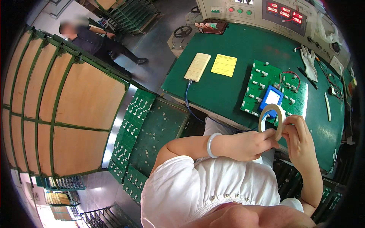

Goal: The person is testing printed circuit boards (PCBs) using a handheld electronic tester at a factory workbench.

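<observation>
A roll of pale masking tape [280,121] is held up on edge between my two hands, over the near edge of the green table. My left hand [249,145], below a pale bangle, closes on the lower left of the roll. On its right side my right hand [298,133] pinches the rim with thumb and fingers. Just beyond the roll, a blue-framed device [271,98] with a white screen rests on a green circuit board panel [262,81]. White connectors dot the panel. The roll covers part of the device's lower edge.
Farther left on the green table [228,38] lie a cream power bank [197,67] with a blue cable and a yellow paper slip [224,65]. A white glove [308,62] and a pen are at right. Behind stands a test console [258,15]. Another person [100,43] walks beyond a wooden-panelled rack [85,95].
</observation>
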A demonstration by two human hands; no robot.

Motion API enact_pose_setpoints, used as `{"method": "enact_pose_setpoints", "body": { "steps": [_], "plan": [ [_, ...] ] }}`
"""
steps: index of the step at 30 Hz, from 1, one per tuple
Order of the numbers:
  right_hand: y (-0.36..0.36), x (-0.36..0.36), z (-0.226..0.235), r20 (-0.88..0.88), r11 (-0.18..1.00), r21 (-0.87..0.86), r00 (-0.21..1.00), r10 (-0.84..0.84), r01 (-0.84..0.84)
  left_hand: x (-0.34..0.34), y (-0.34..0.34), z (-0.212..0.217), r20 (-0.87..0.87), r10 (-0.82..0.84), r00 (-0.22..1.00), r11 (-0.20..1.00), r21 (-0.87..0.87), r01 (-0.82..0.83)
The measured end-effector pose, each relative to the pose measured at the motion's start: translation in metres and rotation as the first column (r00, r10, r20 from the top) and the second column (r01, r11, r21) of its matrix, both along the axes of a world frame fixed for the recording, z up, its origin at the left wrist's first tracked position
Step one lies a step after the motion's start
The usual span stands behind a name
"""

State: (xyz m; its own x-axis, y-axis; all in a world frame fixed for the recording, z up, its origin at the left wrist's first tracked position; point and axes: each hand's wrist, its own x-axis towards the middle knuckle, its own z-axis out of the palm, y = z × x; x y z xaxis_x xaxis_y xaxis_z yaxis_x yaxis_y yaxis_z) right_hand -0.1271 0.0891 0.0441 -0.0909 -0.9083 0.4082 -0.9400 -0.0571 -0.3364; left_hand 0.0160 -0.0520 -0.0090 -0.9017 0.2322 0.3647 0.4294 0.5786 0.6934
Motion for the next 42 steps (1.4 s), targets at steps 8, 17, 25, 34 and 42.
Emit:
{"method": "enact_pose_setpoints", "body": {
  "steps": [8, 17, 25, 34, 42],
  "plan": [
    [0.005, -0.005, -0.005, -0.092, 0.998, -0.024, 0.995, 0.050, -0.053, -0.001, 0.000, -0.003, 0.077, -0.018, 0.997, 1.000, 0.025, 0.016],
    [0.006, 0.009, -0.023, -0.350, 0.989, -0.122, 0.929, -0.117, 0.079, -0.006, 0.004, 0.003, 0.086, 0.009, 0.996, 0.999, 0.051, -0.014],
    [0.005, 0.003, -0.027, -0.365, 0.986, -0.143, 0.921, -0.137, 0.090, -0.006, 0.005, 0.000, 0.090, 0.002, 0.996, 0.999, 0.046, -0.007],
    [0.015, -0.001, 0.002, -0.010, 0.999, -0.018, 0.999, -0.034, 0.034, -0.003, 0.007, -0.004, 0.157, -0.055, 0.986, 0.994, 0.102, 0.039],
    [0.020, -0.002, -0.011, 0.155, 0.994, -0.105, 0.988, -0.012, 0.029, -0.004, 0.009, -0.002, 0.102, -0.084, 0.991, 0.994, 0.072, 0.077]
  ]
}}
